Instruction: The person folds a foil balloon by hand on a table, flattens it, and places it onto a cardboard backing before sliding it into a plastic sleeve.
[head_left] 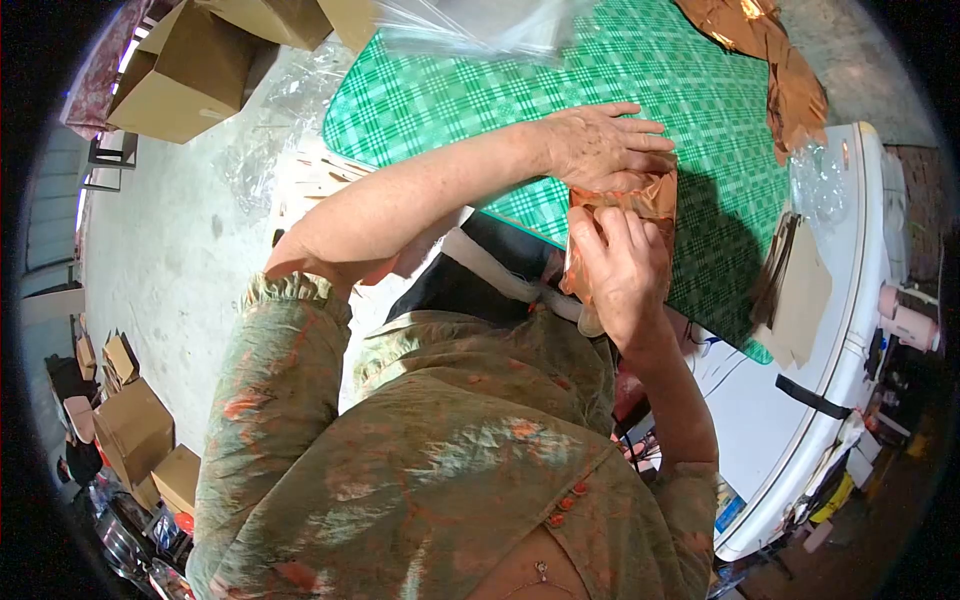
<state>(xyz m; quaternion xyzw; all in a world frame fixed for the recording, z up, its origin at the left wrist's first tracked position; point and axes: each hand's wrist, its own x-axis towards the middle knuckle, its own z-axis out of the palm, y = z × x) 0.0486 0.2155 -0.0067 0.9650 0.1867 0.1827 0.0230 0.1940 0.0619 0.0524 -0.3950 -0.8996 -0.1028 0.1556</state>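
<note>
Near the right edge of the green checked cloth point(460, 110) lies a shiny copper-coloured foil piece point(655, 200), part of it hanging over the front edge. My left hand point(605, 148) rests on its far end, palm down, fingers stretched out to the right. Just below, my right hand point(622, 262) presses on the same foil with its fingers bent and drawn together. What lies under the foil is hidden. The fingertips of my right hand are turned down into the foil's folds.
Clear plastic bags point(480, 25) lie at the cloth's far edge. More copper foil point(795, 100) is at the far right. Cardboard sheets point(795, 290) and a white surface point(750, 420) are on the right. Open cardboard boxes point(190, 85) stand at the upper left.
</note>
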